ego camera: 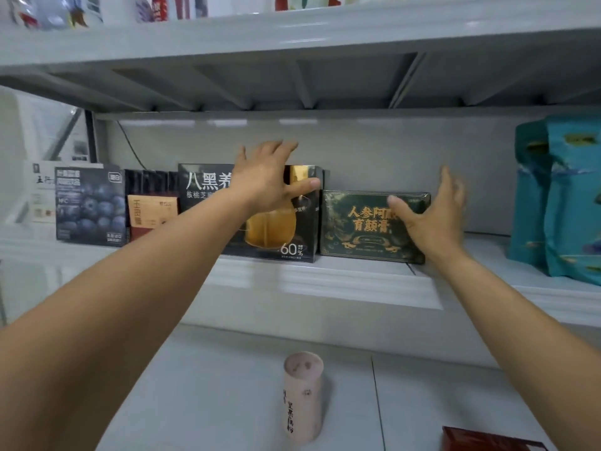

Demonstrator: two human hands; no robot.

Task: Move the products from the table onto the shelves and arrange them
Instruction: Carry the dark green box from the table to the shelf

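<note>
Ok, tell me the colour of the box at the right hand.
The box is dark green with gold lettering; head view.

Bright, even light; pale glare streaks on the back panel, soft shadow beneath the upper shelf, slight blur everywhere (edges bow outward)

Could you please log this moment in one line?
left hand open at black box | right hand open at green box | tube on table

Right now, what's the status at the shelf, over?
Left hand open at black box. Right hand open at green box. Pink tube waits on table.
</note>
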